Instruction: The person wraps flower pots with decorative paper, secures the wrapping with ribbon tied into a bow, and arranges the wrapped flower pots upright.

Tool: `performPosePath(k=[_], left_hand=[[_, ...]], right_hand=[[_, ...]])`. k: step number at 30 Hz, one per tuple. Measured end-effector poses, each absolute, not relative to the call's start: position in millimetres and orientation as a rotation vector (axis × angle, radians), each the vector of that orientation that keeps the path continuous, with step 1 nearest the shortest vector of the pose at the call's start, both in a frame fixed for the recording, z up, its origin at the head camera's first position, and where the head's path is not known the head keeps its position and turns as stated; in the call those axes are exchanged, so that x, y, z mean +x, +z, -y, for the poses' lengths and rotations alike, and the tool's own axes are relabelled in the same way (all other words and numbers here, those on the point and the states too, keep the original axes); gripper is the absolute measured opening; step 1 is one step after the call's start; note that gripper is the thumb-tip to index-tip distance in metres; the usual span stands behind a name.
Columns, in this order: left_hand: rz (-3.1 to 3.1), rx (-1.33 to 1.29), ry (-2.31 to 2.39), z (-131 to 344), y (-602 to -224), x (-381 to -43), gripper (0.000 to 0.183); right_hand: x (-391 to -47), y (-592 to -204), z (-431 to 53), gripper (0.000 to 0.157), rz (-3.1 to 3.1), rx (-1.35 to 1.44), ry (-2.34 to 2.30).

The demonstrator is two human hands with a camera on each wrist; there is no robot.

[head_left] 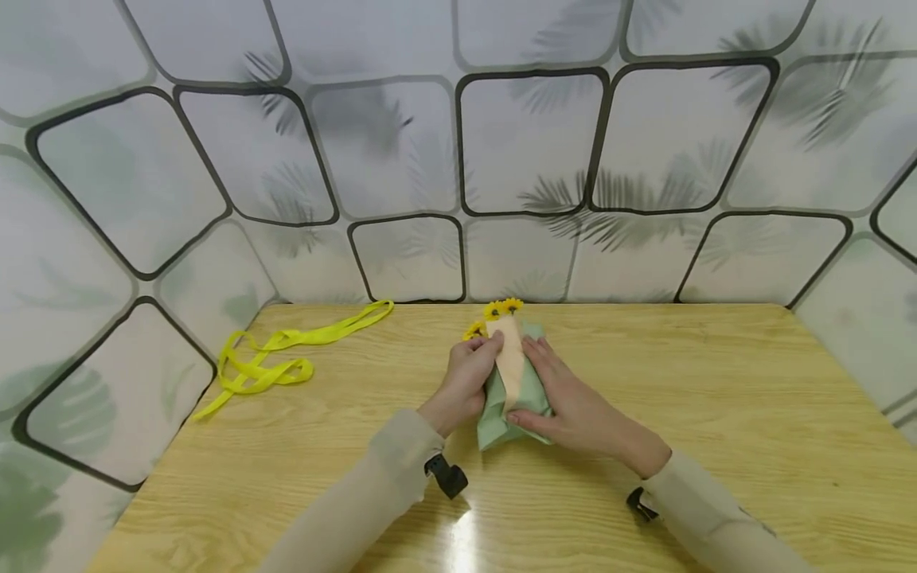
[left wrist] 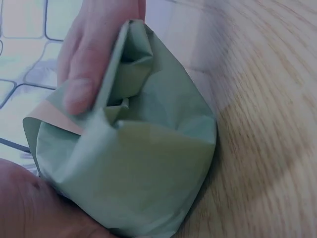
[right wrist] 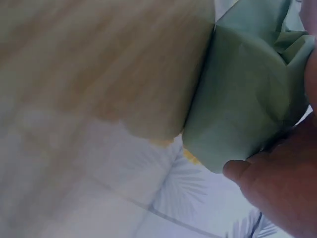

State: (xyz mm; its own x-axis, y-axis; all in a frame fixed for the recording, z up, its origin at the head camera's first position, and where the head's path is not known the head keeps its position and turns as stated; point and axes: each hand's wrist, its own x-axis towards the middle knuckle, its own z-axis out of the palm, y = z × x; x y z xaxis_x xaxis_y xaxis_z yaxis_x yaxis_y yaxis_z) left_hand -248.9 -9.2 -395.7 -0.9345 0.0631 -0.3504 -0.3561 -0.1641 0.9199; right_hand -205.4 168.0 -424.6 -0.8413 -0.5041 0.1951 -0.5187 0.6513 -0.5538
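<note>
A small bouquet lies at the middle of the table, wrapped in green paper [head_left: 532, 390] with a peach inner side. Yellow flowers [head_left: 494, 310] show at its far end. My left hand [head_left: 466, 378] grips the wrapping on the left, its thumb on the folded peach strip [head_left: 510, 362]. From the right, my right hand [head_left: 573, 402] holds the wrapped bundle, fingers on its far right side and thumb across the near part. Creased folds of the green paper [left wrist: 153, 163] fill the left wrist view. Its smooth side [right wrist: 233, 99] shows in the right wrist view, with a fingertip at the edge.
A yellow ribbon [head_left: 286, 341] lies loosely looped on the left of the wooden table [head_left: 716, 414]. Patterned fabric walls [head_left: 530, 151] stand along the table's back and sides. Dark wrist straps [head_left: 446, 476] sit below both hands.
</note>
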Motion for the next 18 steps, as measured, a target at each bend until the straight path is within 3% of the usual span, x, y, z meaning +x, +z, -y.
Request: performPosePath(k=[10,12,18], left_hand=[[-2.079,-0.08,2.054,31.5,-397.1,-249.9,0.05],[-2.314,0.118,1.936,40.0,-395.1,-243.3,0.049],[-2.772,1.087,1.348,53.8,-388.8,-224.1,0.027]], right_hand=[[-199.4,-416.3,-167.6,0.095,2.818,0.882,0.636],[-199.5,-416.7,-167.5,0.096,2.833,0.869,0.628],[-199.7,-418.6,-167.2,0.095,2.811,0.903,0.601]])
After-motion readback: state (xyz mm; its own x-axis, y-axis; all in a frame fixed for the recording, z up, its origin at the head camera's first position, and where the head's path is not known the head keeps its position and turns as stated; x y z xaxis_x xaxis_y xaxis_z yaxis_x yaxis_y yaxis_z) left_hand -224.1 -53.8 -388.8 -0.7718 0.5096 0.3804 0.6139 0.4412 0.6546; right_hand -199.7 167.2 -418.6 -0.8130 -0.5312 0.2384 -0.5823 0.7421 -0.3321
